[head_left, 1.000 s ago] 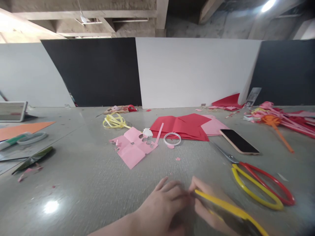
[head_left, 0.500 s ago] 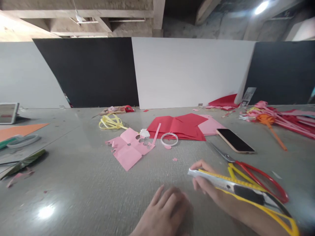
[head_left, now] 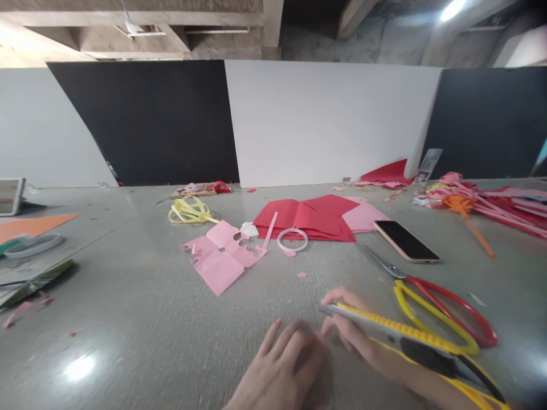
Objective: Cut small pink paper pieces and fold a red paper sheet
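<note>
- The right hand (head_left: 348, 319), toward the near edge of the desk (head_left: 149, 319) and right of its middle, grasps a yellow-edged cutter (head_left: 395, 332); thumb and fingers are bent close about its front part, slightly blurred, with a narrow gap at their tips.
- The cutter slants over the right forearm, its front end toward the left hand's side and its back end toward the near right corner; whether it touches the desk, I cannot tell.
- The left hand (head_left: 284, 361) is just beside, nearer the near edge; its fingers are half curled, back of the hand up, slightly spread; the thumb side is blurred and shaded, so I cannot tell whether they hold anything.
- Right of the hands, toward the right edge, lie scissors (head_left: 444, 310) with one red and one yellow handle; a phone (head_left: 407, 242) lies beyond them.
- Farther toward the far edge: red paper (head_left: 303, 216), a white ring (head_left: 293, 240) just before it, and holed pink paper (head_left: 220, 265) to its left.
</note>
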Demonstrator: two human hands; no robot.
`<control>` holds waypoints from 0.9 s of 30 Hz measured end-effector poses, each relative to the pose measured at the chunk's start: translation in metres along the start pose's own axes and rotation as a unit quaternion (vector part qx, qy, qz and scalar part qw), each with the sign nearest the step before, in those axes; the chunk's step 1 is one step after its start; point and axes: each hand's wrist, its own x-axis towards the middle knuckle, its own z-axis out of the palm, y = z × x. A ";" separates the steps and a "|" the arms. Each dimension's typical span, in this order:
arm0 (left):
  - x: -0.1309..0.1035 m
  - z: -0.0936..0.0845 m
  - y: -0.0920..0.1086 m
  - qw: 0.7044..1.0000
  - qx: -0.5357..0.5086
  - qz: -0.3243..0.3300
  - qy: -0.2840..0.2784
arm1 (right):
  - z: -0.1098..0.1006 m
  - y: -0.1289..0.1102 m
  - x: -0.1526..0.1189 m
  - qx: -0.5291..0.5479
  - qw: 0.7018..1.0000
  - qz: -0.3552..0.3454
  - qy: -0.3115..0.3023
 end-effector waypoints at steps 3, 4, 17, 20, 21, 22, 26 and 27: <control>0.001 0.001 0.000 1.000 -0.006 -0.003 0.001 | 0.002 -0.006 0.000 0.008 0.998 -0.052 -0.021; 0.001 0.001 0.000 1.000 -0.008 -0.004 0.003 | 0.003 -0.008 0.000 0.011 0.998 -0.063 -0.013; -0.002 -0.008 0.001 0.986 -0.163 -0.040 0.014 | 0.003 -0.010 0.002 0.011 0.997 -0.074 -0.008; -0.003 -0.009 0.001 0.979 -0.192 -0.046 0.042 | 0.001 -0.007 0.004 0.015 0.995 -0.092 -0.038; -0.003 -0.008 0.001 0.978 -0.196 -0.053 0.051 | 0.001 -0.006 0.004 0.017 0.995 -0.093 -0.045; -0.003 -0.008 0.001 0.977 -0.197 -0.060 0.061 | 0.001 -0.005 0.004 0.022 0.994 -0.091 -0.051; -0.005 -0.003 0.002 0.977 -0.177 -0.071 0.097 | 0.003 -0.007 0.002 0.040 0.997 -0.061 -0.040; -0.006 -0.002 0.002 0.978 -0.167 -0.069 0.103 | 0.004 -0.009 0.001 0.038 0.997 -0.052 -0.030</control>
